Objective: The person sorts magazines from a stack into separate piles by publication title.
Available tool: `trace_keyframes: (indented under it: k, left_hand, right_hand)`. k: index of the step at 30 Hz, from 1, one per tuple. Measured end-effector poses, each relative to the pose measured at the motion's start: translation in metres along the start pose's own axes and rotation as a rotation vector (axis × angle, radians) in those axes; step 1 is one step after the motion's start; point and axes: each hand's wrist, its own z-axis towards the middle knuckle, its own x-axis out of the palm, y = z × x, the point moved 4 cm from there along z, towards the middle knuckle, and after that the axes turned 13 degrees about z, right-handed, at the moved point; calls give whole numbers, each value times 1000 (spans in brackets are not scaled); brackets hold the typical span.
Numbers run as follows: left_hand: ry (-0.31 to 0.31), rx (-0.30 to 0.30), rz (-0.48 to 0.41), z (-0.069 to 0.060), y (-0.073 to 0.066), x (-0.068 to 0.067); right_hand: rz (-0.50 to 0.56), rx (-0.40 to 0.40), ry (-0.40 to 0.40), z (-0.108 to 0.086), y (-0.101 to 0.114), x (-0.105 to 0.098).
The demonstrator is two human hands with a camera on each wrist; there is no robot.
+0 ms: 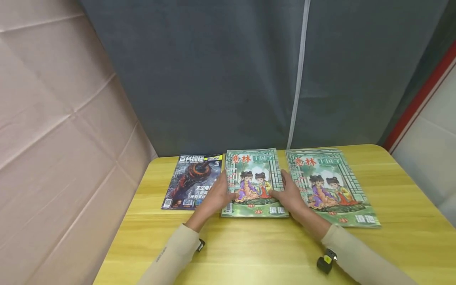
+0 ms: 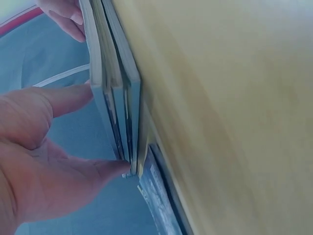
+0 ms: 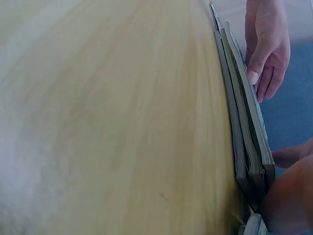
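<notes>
A stack of magazines [image 1: 254,206] with a green illustrated cover lies in the middle of the table; in the left wrist view three page blocks [image 2: 110,63] show. My left hand [image 1: 215,194] rests against its left side, thumb on the cover and fingers fairly straight along the edge. On the right side my right hand [image 1: 292,194] presses likewise, its thumb on the cover. Left of the stack lies a dark magazine [image 1: 192,178], partly hidden by my left hand. A second green pile [image 1: 335,190] with the same cover, slightly fanned, sits beside my right hand.
The wooden table [image 1: 249,249] has its far edge against a dark grey curtain [image 1: 213,79]. Pale pink cloth [image 1: 64,138] hangs on the left. A white panel with a red strip [image 1: 420,95] stands on the right.
</notes>
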Motion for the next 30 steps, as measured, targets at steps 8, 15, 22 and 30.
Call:
trace_keyframes:
  k: [8, 15, 22, 30]
  left_hand:
    - [-60, -15, -113, 8, 0, 2]
    - [-68, 3, -184, 7, -6, 5]
    - [-78, 7, -375, 0, -13, 9]
    - [-135, -130, -939, -1, -19, 7]
  right_hand:
    - [-5, 3, 2, 4, 4, -4]
    - [-42, 12, 0, 3, 6, -7]
    - [50, 47, 27, -5, 9, -6]
    - [214, 12, 31, -12, 15, -4]
